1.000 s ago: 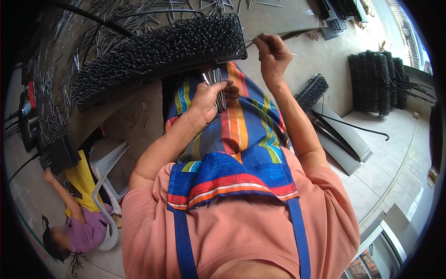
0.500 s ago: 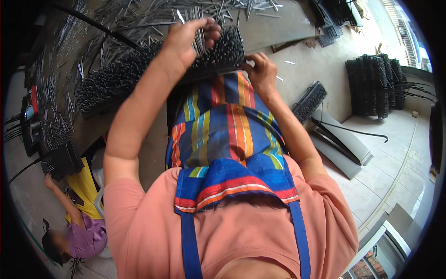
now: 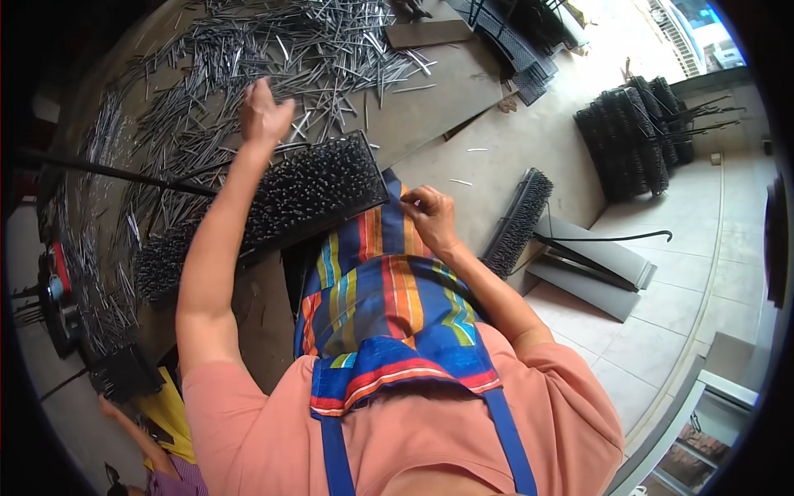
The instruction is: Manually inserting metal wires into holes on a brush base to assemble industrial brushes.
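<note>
Over the far heap of thin grey metal strips (image 3: 331,50), my left hand (image 3: 266,117) is held with its thumb away from its fingers; no strips show in it. Close by lies a long black block (image 3: 310,186) with dense, bristle-like dark tips on top, slanting across the table edge above my lap. My left forearm passes over its left part. Just off the block's right end, my right hand (image 3: 432,217) is closed in a pinch. Whatever the fingertips hold, if anything, is too small to make out.
A similar black block (image 3: 525,219) stands at the right beside grey panels (image 3: 591,285) and a hooked rod (image 3: 612,239). Black racks (image 3: 624,140) are stacked farther right. At lower left, a co-worker's hand (image 3: 107,405) touches another dark block (image 3: 126,372). A dark rod (image 3: 107,169) crosses the left side.
My left hand has left the block's top, where it held a bunch of strips, and moved left over the heap. My right hand stays near the block's end. The whole view has shifted.
</note>
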`<state>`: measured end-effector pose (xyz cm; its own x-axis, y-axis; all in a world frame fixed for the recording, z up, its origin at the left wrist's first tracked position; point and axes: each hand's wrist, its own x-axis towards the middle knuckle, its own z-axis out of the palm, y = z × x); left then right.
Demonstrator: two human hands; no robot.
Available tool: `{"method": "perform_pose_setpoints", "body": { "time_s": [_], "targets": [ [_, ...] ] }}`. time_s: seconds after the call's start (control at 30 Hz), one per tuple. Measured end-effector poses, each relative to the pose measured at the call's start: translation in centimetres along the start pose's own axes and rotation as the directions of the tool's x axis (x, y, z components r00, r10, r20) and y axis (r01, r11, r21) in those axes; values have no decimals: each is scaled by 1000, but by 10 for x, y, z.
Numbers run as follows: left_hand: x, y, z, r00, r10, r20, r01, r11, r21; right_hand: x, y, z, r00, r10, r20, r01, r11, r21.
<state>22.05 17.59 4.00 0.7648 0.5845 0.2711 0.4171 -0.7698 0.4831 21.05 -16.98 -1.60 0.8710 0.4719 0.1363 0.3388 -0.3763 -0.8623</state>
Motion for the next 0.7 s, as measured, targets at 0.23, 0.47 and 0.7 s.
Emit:
{"method": "perform_pose_setpoints", "body": {
  "time_s": [0.23, 0.47, 0.7],
  "targets": [
    [-200, 45, -86, 994, 96, -43, -101, 743, -662, 37, -75, 8, 966, -255, 50, 251, 965, 78],
    [-304, -54, -70, 699, -705, 116, 435, 291, -852, 100, -178, 101, 749, -607, 265, 656, 734, -173],
    [-283, -118, -82, 515, -731, 447, 244, -374, -894, 124, -214, 193, 666, -560, 493, 623, 781, 45]
  ]
}}
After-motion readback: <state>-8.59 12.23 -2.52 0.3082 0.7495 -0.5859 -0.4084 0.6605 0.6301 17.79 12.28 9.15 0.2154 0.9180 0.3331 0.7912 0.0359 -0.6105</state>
